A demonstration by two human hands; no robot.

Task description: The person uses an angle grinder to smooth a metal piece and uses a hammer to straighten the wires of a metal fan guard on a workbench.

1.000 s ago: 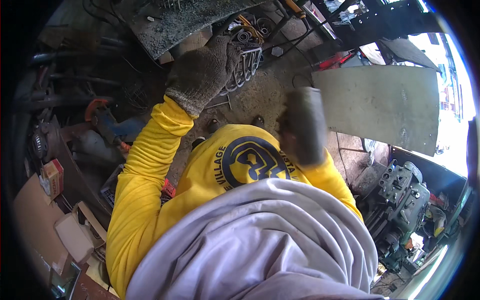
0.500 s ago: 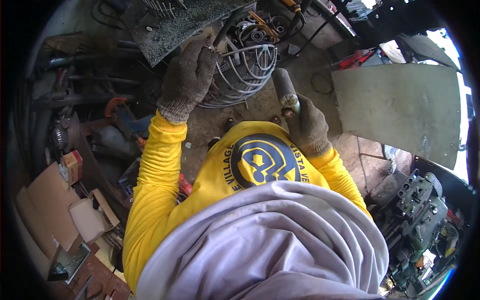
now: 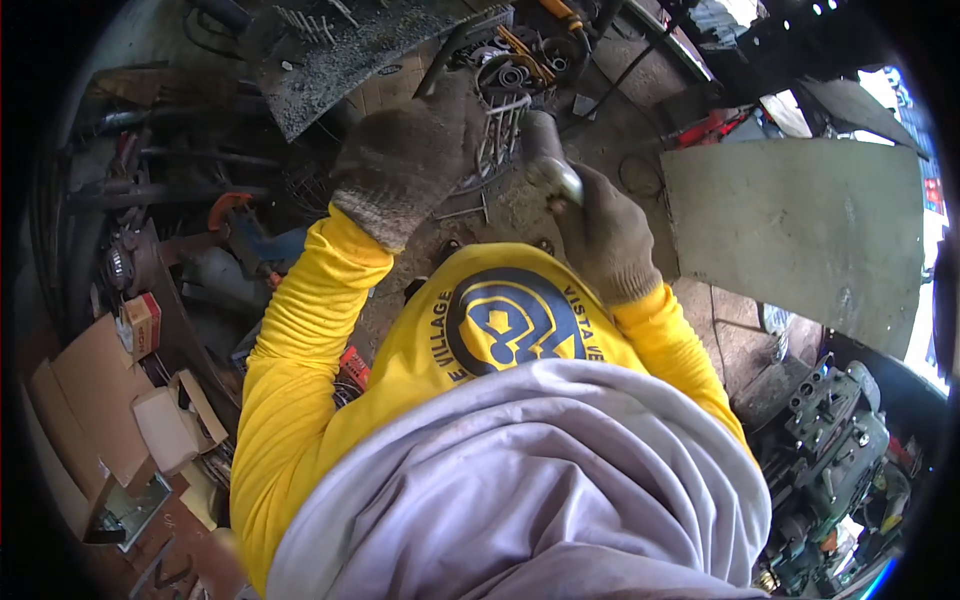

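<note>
My left hand [image 3: 405,160], in a brown knit work glove, is closed around a bundle of bent metal rods [image 3: 500,135]. The rods run side by side and show just right of its fingers, with the glove covering the rest. To the right, my gloved right hand [image 3: 612,235] grips a short, thick metal cylinder [image 3: 543,140]. Its far end points up and left, close beside the rods; I cannot tell if they touch. The shiny lower part is partly hidden by the fingers.
A grit-covered metal plate [image 3: 330,75] stands at the far left, with nails or pins on it. Rings and scrap [image 3: 520,65] lie beyond my hands. A large pale sheet [image 3: 790,220] leans at right, above a green machine [image 3: 840,440]. Cardboard boxes [image 3: 165,430] sit at left.
The bundle of rods has turned and now shows narrower. My left hand has moved right with it. The metal cylinder in my right hand has shifted left and up, toward the rods.
</note>
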